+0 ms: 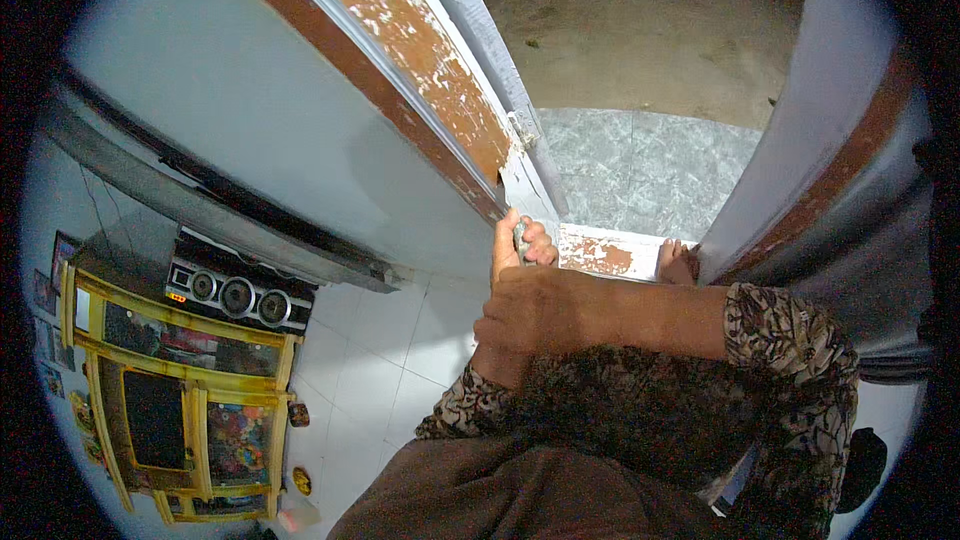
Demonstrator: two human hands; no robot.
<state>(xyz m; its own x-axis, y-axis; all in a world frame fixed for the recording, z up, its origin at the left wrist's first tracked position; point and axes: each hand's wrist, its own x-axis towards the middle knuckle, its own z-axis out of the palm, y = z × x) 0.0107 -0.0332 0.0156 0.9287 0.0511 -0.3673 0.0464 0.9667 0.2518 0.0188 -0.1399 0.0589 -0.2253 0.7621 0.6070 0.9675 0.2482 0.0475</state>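
Note:
My left hand [524, 243] is closed, thumb on the left and fingers curled in from the right. Between them shows a small pale piece of what looks like a scraper [520, 231]; a flat grey part seems to reach the wood above, though most of it is hidden. Across my left wrist lies my right hand [515, 308], its fingers wrapped round it. Both hands are beside a door frame [435, 45], whose white paint is worn off in large patches, baring brown beneath. A metal latch plate [522, 128] sits higher on the frame.
Bare toes [680, 262] rest by the threshold [605, 251], also patchy with paint. Grey tiles [650, 165] and bare ground [640, 40] lie outside. A dark curtain [855, 270] hangs at the right. A yellow-framed cabinet [195, 390] with a speaker unit [238, 295] stands at the left.

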